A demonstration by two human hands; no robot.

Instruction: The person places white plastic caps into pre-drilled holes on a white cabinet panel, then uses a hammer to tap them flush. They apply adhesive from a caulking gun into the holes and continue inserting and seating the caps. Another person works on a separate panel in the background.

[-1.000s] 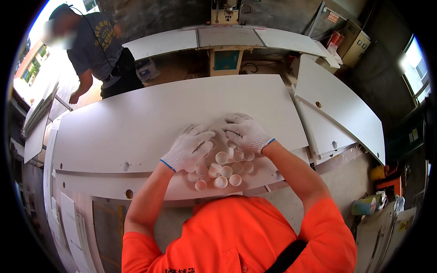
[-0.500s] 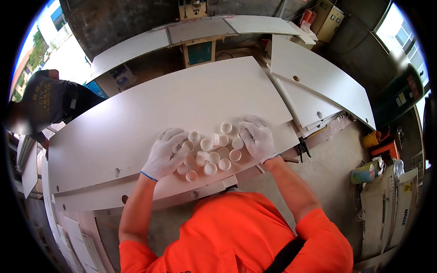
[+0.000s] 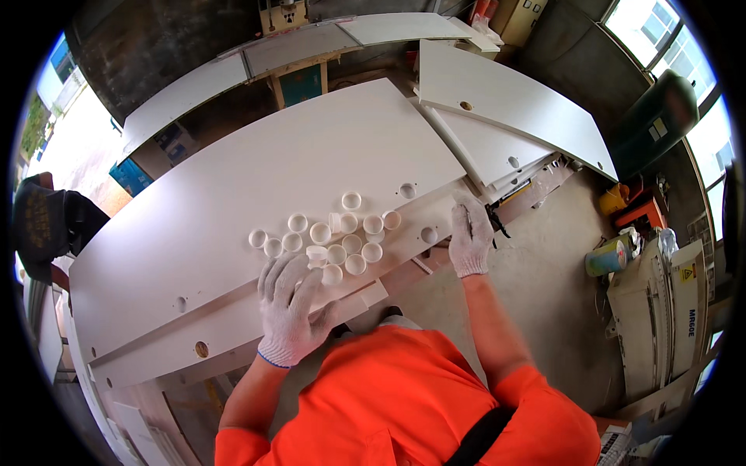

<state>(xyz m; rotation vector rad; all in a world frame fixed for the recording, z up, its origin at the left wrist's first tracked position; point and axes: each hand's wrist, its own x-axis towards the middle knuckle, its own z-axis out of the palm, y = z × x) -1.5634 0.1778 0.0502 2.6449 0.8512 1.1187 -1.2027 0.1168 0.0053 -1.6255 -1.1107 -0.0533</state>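
Observation:
Several white round cups (image 3: 319, 233), shaped like shallow caps, lie in a loose cluster on a large white panel (image 3: 233, 194). Most show their hollow side up; a couple rest on their sides. My left hand (image 3: 291, 307), in a white knit glove, is at the panel's near edge with its fingers apart. Its fingertips are just short of the nearest cups and nothing shows in it. My right hand (image 3: 472, 237), gloved alike, is at the panel's right end, away from the cups. Its fingers are stretched out close together, with nothing visible in them.
Round holes (image 3: 408, 190) pierce the panels. More white panels (image 3: 513, 109) are stacked to the right, with a black clamp (image 3: 497, 221) near their corner. At the left stands another person (image 3: 50, 217). A paint can (image 3: 606, 259) and grey machine (image 3: 653, 318) are at right.
My right hand has moved right, off the cups, and my left hand has drawn back toward me. The cups now lie slightly more spread to the left. The view has shifted.

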